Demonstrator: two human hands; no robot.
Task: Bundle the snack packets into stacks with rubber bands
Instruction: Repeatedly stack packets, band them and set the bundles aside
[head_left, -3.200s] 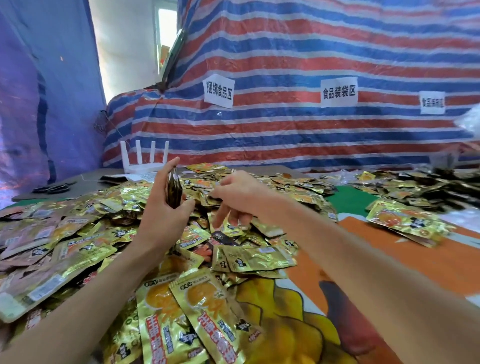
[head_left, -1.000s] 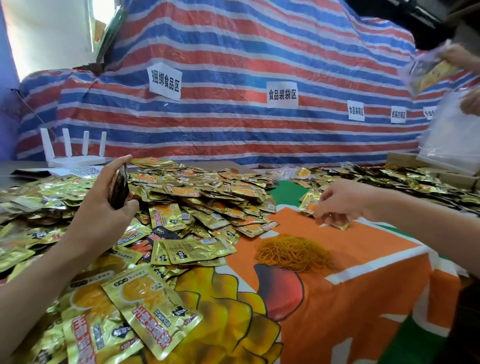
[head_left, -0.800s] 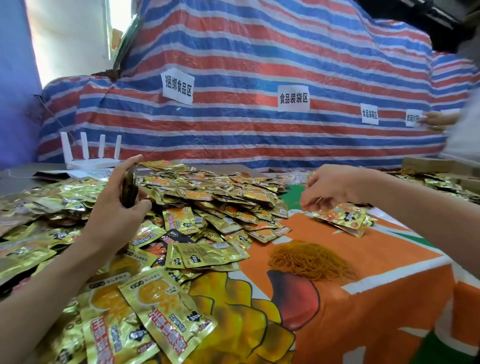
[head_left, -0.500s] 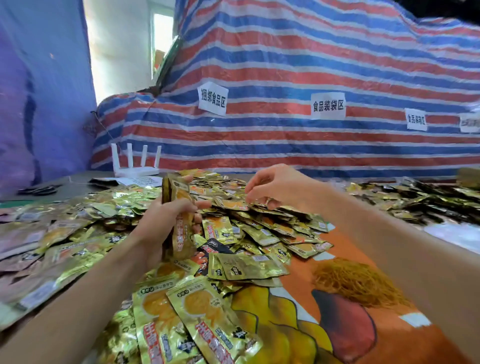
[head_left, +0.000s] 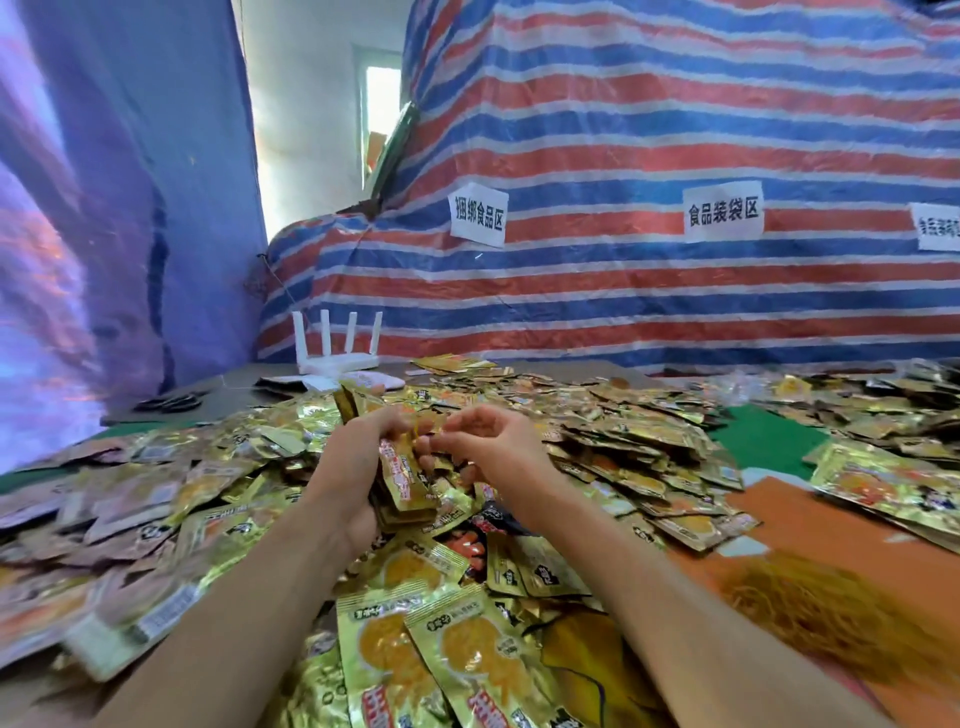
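Packets stand in a small stack (head_left: 402, 480) in my left hand (head_left: 349, 467), which is curled tight round them, just over the big heap of loose packets (head_left: 623, 441) on the table. My right hand (head_left: 491, 447) is right beside the stack, with its fingertips (head_left: 423, 446) bent in toward the upper part of it. I think this is the step where the band goes on: the stack is picked, and now it needs tying. I cannot tell if the right hand has a band in it. Its fingers are curled, but all I see is a bit of yellow between the two hands, and that may be a band or a packet edge. So I cannot say if that hand is pinching something or only touching. If a band is there, the next move is to stretch it wide and slip it over the end of the stack, while the left hand holds the packets even so none slide out. If not, the right hand must go to the pile of rubber bands (head_left: 831, 618), well off to the right on the orange cloth (head_left: 857, 525). That pile is blurred. My left hand hides the far side of the stack, so I cannot count the packets.
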